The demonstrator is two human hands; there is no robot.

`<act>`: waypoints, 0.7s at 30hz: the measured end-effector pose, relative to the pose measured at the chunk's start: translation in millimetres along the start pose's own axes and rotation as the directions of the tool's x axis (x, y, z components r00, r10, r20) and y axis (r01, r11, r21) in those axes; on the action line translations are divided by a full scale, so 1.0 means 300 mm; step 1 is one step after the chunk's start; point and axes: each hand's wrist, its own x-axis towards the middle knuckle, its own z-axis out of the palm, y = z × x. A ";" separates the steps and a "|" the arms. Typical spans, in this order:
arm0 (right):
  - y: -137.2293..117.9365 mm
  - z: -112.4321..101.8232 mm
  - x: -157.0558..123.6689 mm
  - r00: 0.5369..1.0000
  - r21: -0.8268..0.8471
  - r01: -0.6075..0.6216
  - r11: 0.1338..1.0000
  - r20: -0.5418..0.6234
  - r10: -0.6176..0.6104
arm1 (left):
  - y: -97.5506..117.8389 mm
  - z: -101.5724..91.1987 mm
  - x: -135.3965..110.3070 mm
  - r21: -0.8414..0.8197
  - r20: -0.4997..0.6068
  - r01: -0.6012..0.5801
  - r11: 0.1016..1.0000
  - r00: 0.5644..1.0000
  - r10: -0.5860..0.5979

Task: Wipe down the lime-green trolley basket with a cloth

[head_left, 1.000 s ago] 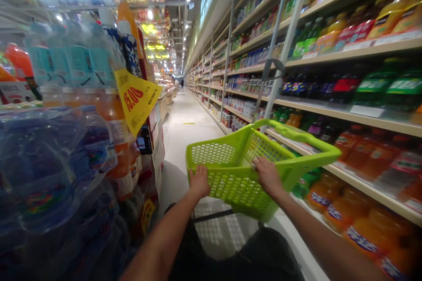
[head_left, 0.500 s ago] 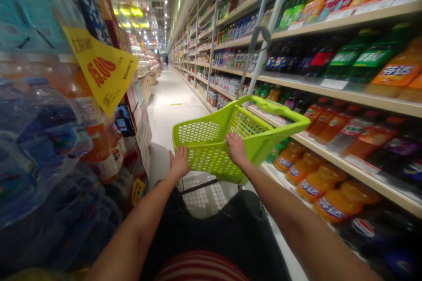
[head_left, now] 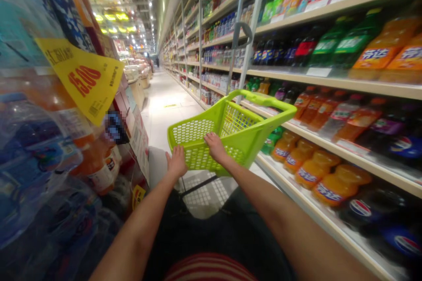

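Note:
A bright green plastic shopping cart (head_left: 255,140) with honeycomb sides stands before me, turned so that its long side faces me. My left hand (head_left: 178,161) holds the rim at the cart's left corner, fingers over the edge and thumb out to the left. Farther right along the same rim, my right hand (head_left: 216,147) has its fingers hooked over the top. The push handle (head_left: 283,112) is at the right, by the shelves, with neither hand on it. What I can see of the basket inside shows no goods.
Shelves of drink bottles (head_left: 316,171) line the right side, close to the handle. Shrink-wrapped bottle packs (head_left: 42,153) are stacked at my left under a yellow price sign (head_left: 82,79). A pale tiled aisle (head_left: 161,88) runs ahead, with a distant person at its far end.
My right hand has slid left along the rim, closer to my left hand. The cart, shelves and price sign appear farther left in view. My left hand stays at the corner.

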 end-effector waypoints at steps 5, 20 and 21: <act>0.038 0.012 -0.016 0.997 0.029 -0.033 0.999 -0.062 0.034 | -0.020 -0.013 0.016 0.026 -0.003 0.023 0.999 1.000 -0.023; 0.094 0.012 -0.081 0.990 -0.026 -0.006 1.000 -0.144 0.002 | 0.076 -0.027 -0.124 0.036 -0.030 -0.035 0.999 0.999 0.036; 0.107 0.016 -0.072 0.990 -0.029 -0.006 1.000 -0.144 0.002 | 0.083 -0.028 -0.124 0.033 -0.033 -0.042 0.999 0.999 0.043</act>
